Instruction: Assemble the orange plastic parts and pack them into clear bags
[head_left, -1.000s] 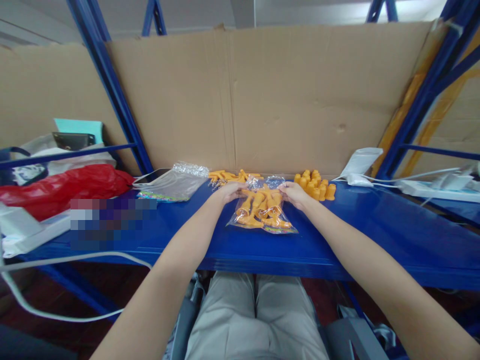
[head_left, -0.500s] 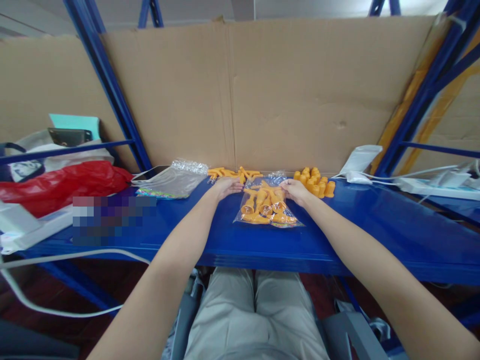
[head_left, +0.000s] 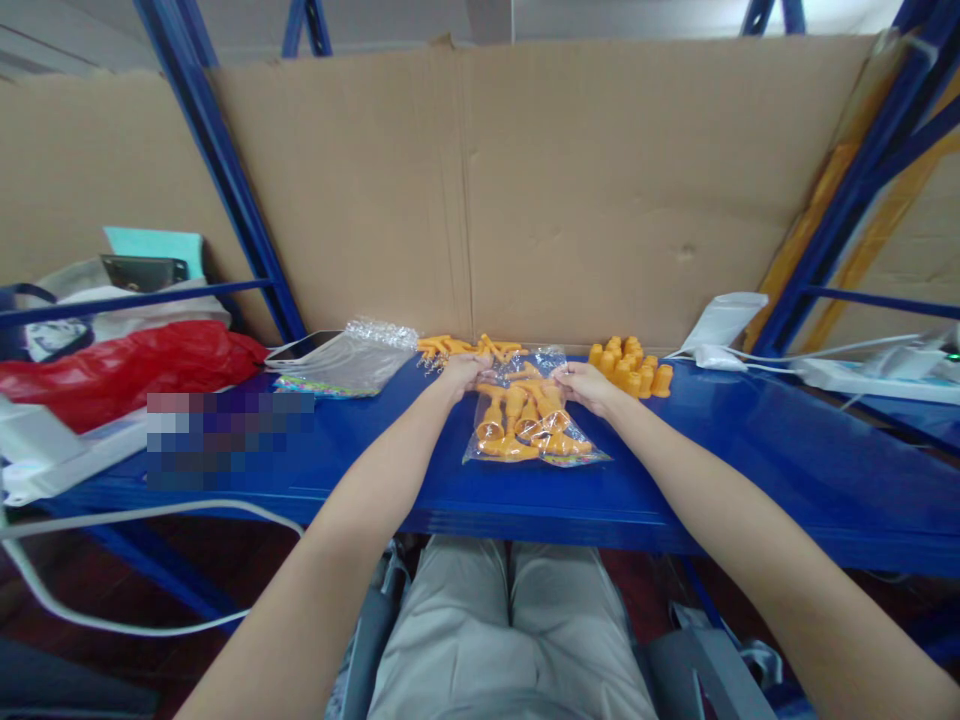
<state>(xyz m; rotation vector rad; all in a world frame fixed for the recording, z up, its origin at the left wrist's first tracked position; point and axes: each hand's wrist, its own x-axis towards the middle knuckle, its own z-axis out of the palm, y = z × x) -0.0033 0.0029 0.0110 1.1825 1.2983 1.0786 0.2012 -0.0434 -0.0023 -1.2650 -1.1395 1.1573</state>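
A clear plastic bag (head_left: 471, 450) filled with several orange plastic pieces (head_left: 527, 412) lies on the blue table in front of me. My left hand (head_left: 466, 372) pinches its upper left corner. At the upper right corner, the fingers of my right hand (head_left: 586, 386) are closed on the bag's edge. Behind my left hand is a loose pile of thin, branching orange pieces (head_left: 450, 345). Several orange cup-shaped pieces (head_left: 630, 368) stand grouped just beyond my right hand.
A stack of flat clear bags (head_left: 356, 362) lies left of the orange pile. Red plastic (head_left: 172, 360) and a white power strip (head_left: 90, 450) are at far left. Cardboard (head_left: 570, 190) walls off the back. A charger with cables (head_left: 720, 335) and another power strip (head_left: 877, 378) sit right.
My left hand has moved right, onto the bag's top corner. The bag's top has drawn back between both hands, and its lower edge lies slightly nearer me.
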